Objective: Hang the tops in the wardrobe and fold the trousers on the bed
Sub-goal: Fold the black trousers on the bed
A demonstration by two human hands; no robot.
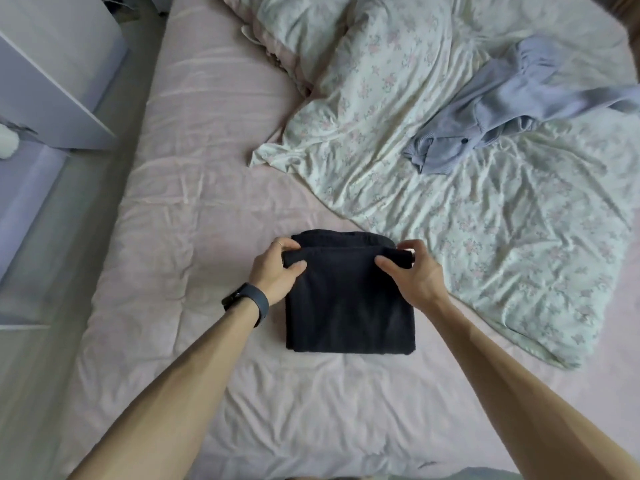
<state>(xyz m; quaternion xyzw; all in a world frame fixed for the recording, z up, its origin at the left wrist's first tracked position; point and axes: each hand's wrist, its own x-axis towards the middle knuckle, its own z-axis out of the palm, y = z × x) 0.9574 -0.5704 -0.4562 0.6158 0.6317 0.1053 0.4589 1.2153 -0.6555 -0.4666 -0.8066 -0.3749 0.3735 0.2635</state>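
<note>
Two grips: left hand [275,271] and right hand [412,275] pinch folded trousers [349,306]
Blue top [502,109]: beyond right hand, well apart

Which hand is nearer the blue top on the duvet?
Right. The right hand grips the dark trousers on the side toward the blue top; the left hand grips their opposite side.

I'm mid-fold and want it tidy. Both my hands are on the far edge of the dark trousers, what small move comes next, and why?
Probably lay that edge down flush and let go: the left hand and right hand pinch the top layer of the trousers at its corners, and a strip of lower layer shows beyond.
</note>
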